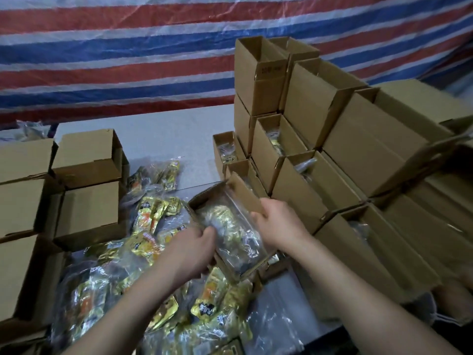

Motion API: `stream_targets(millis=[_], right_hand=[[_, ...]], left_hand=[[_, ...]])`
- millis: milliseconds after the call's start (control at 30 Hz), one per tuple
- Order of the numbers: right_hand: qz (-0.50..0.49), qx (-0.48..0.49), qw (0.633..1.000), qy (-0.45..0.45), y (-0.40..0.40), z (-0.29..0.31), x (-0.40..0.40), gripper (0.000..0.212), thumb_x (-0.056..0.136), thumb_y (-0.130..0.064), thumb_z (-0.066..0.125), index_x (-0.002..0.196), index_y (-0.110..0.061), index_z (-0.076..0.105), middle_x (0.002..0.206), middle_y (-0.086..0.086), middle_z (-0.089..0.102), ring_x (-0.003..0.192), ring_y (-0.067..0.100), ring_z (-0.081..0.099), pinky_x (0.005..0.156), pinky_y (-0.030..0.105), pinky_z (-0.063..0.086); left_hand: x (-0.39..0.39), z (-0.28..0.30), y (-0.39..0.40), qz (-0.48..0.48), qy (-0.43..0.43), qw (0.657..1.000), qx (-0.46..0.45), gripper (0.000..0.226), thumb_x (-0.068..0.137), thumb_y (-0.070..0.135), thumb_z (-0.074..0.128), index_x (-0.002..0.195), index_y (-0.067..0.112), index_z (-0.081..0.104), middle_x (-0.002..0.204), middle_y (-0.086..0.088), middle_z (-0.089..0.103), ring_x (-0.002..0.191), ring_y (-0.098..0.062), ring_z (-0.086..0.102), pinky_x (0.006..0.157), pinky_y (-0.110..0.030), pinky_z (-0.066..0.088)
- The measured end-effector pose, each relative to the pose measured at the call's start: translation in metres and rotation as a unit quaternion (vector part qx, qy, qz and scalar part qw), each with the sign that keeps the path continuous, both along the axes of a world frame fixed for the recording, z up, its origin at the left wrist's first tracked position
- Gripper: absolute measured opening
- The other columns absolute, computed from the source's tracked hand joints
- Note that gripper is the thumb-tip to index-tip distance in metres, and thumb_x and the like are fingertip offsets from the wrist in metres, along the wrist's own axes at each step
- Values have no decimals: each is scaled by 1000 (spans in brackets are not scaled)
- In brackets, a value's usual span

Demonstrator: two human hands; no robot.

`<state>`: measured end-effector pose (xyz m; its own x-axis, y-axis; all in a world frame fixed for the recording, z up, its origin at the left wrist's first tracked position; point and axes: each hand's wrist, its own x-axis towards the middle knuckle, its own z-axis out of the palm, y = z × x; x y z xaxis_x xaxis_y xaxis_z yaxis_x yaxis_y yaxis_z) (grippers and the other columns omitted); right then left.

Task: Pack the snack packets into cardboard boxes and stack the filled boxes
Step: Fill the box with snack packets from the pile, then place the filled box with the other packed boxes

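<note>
Both hands hold an open cardboard box (pixel 225 198) above the middle of the bench (pixel 163 129). The left hand (pixel 189 249) presses a clear bag of snack packets (pixel 230 226) into it; the right hand (pixel 277 224) clamps the box's right wall. Filled boxes (pixel 320 175) stack at the right edge.

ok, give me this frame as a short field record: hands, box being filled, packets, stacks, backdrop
left hand: grips the near left side of the open box, fingers on the bagged packets inside
right hand: grips the box's right wall
open box: held tilted above the table, flaps open
bagged packets: clear bag of gold packets, filling the box
loose packets: heaped on the table, left of and below the box
right stack: open-topped boxes in tiers, several showing packets
left stack: stacked boxes
backdrop: red, white, blue striped tarp
</note>
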<state>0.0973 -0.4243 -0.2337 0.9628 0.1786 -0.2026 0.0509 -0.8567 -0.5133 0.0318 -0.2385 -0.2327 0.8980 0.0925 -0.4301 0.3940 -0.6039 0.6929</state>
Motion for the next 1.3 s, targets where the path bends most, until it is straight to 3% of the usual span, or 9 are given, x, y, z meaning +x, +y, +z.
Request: stream_targets(millis=[100,233,467,600,700,800,933,1100,1300], right_hand=[[-6,-16,1000,12,-25,8,-28,14,100,-30,55,93,-20,60,87,-5,66,78,13,62,64,30,50],[-29,-50,998,35,-55,-2,-68,29,100,-30,54,72,-26,45,71,-9,56,63,6,53,50,22,33],[-72,-99,989,82,-99,-41,-118,33,102,-29,50,71,-31,38,69,-12,53,58,1,51,46,17,32],[-105,-114,981,117,-119,-62,-134,25,101,-28,49,77,-26,44,76,-10,59,70,9,62,61,26,50],[-123,-127,976,128,-129,-76,-142,15,100,-29,48,89,-21,54,88,-3,67,84,18,67,73,33,52],[-144,-135,969,146,-137,-92,-141,12,100,-27,48,96,-21,57,94,-3,68,88,17,67,70,30,49],[-166,-153,961,156,-141,-112,-127,14,101,-17,47,112,-16,56,105,0,69,82,15,63,62,22,41],[-160,-173,956,177,-132,-130,-105,35,95,5,47,126,-11,51,117,6,68,106,23,68,82,29,55],[-156,-158,963,151,-135,-141,-101,31,96,4,43,122,-11,50,115,5,68,102,22,68,79,28,53]], left_hand=[[-15,4,-10,-51,56,996,-49,51,103,36,28,89,3,64,70,-5,75,60,-22,72,53,-31,56],[-31,-14,-33,-115,113,984,-72,52,102,39,29,99,1,65,81,-10,76,69,-24,74,65,-35,59],[-49,-63,-79,-202,210,949,-117,50,103,36,29,93,3,66,83,-13,75,63,-17,65,74,-28,54],[-52,-83,-102,-253,210,941,-85,57,101,44,30,92,3,69,85,-8,74,75,-24,68,79,-29,56],[-54,-99,-117,-259,233,933,-87,49,100,42,31,82,11,64,64,5,68,55,-3,63,57,-14,49],[-50,-114,-133,-258,231,935,-76,48,104,37,27,79,12,59,66,5,62,43,6,56,44,-6,41],[-38,-141,-151,-240,254,930,-115,54,105,35,20,82,10,61,66,-2,64,59,-14,59,53,-18,45],[-24,-167,-156,-209,260,935,-117,53,106,36,20,106,5,64,79,-5,67,62,-11,59,58,-23,47],[-21,-175,-161,-216,254,937,-103,54,106,39,18,113,5,60,110,-14,69,86,-17,63,71,-26,51]])
